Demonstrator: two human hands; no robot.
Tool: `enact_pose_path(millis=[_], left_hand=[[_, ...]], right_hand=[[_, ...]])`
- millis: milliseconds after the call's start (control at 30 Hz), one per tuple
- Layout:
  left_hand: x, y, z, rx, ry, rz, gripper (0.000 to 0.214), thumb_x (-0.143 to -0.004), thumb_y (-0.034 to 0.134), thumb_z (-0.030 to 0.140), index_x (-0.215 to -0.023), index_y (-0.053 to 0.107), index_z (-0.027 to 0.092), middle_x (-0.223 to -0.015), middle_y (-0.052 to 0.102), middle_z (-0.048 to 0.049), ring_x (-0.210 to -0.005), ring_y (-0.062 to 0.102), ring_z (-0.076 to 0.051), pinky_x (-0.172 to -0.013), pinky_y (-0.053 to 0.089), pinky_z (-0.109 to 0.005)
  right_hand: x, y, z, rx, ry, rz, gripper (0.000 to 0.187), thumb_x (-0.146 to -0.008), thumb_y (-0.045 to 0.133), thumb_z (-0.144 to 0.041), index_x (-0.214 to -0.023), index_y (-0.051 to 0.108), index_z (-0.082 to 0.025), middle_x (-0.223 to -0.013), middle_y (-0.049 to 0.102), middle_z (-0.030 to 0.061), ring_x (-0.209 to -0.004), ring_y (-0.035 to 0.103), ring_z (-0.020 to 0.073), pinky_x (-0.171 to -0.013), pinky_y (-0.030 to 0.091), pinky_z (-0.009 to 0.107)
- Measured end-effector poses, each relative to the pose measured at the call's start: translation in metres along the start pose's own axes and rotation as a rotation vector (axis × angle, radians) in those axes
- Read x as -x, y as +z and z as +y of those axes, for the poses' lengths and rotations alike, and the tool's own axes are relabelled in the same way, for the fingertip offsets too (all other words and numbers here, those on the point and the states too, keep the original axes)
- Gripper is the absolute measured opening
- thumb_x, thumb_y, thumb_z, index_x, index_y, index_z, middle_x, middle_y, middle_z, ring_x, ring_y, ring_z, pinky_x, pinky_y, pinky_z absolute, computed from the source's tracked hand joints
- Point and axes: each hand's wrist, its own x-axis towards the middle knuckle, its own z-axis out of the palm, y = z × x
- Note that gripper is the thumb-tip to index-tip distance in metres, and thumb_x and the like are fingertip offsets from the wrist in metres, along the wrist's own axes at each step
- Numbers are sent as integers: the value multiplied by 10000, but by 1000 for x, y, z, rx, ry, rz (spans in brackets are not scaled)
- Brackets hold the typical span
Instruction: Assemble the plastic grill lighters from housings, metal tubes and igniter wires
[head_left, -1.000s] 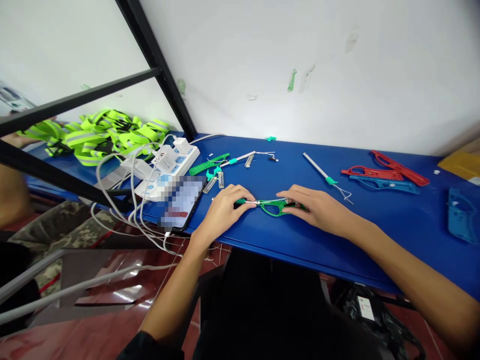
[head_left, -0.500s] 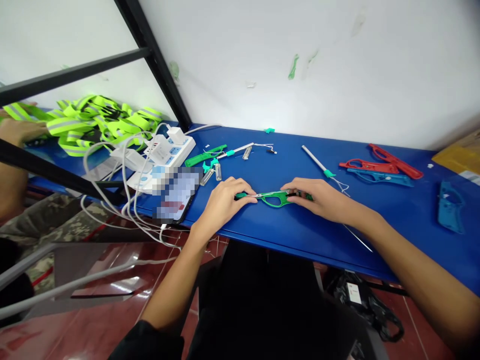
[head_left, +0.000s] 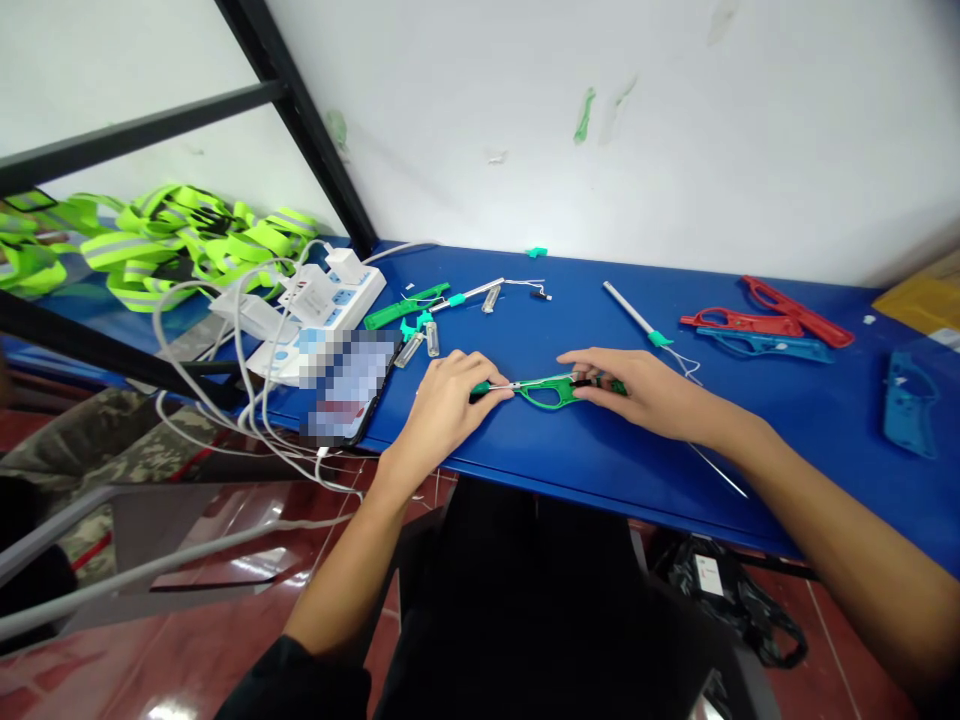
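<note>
Open tabletop point(head_left: 551, 325) ahead between left hand point(head_left: 454, 400) and right hand point(head_left: 637, 392), phone point(head_left: 356, 375) barring left hand's outer side, green-ended tube point(head_left: 631, 310) beyond right hand

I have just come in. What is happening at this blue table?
A person is working with two bare hands on a green plastic piece with a loop. The left hand holds it near one end, the right hand near the other, low over the blue table. Red pieces and blue pieces lie to the right. On the left are a phone and a white power strip.
</note>
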Motion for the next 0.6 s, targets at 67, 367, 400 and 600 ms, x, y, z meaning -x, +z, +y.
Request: enact_pose_path(millis=[67, 367, 400, 600], left_hand=[[2, 0, 4, -77, 23, 4, 120, -1049, 715, 334, -980, 745, 241, -1059, 784, -10, -959, 640, -231, -901, 439, -399], [3, -1, 12, -209, 149, 38, 119, -1096, 636, 302, -1040, 720, 238, -1151, 819, -15, -1063, 685, -240, -1069, 409, -465], [3, 0, 12, -191, 143, 38, 112, -1090, 651, 319, -1044, 715, 238, -1155, 817, -19, -1061, 691, -239, -1067, 414, -462], [3, 3, 7, -129, 119, 23, 106, -1086, 657, 345, -1085, 674, 241, -1191, 790, -33, -1085, 698, -242, -1039, 437, -440]], right_hand=[[1, -3, 2, -27, -2, 3, 467, -1051, 608, -408, -1471, 630, -205, -1146, 771, 100, -919, 726, 216, -845, 591, 377], [4, -10, 10, -62, 14, 29, 392, -1032, 642, -426, -1367, 692, -229, -1064, 772, 79, -836, 709, 192, -757, 591, 351], [3, -9, 9, -45, 8, 22, 384, -1037, 635, -426, -1358, 698, -226, -1063, 770, 80, -825, 704, 190, -743, 581, 347], [17, -26, -17, 72, 0, 22, 390, -1066, 613, -478, -1370, 710, -254, -1029, 756, 68, -834, 704, 203, -727, 568, 351]])
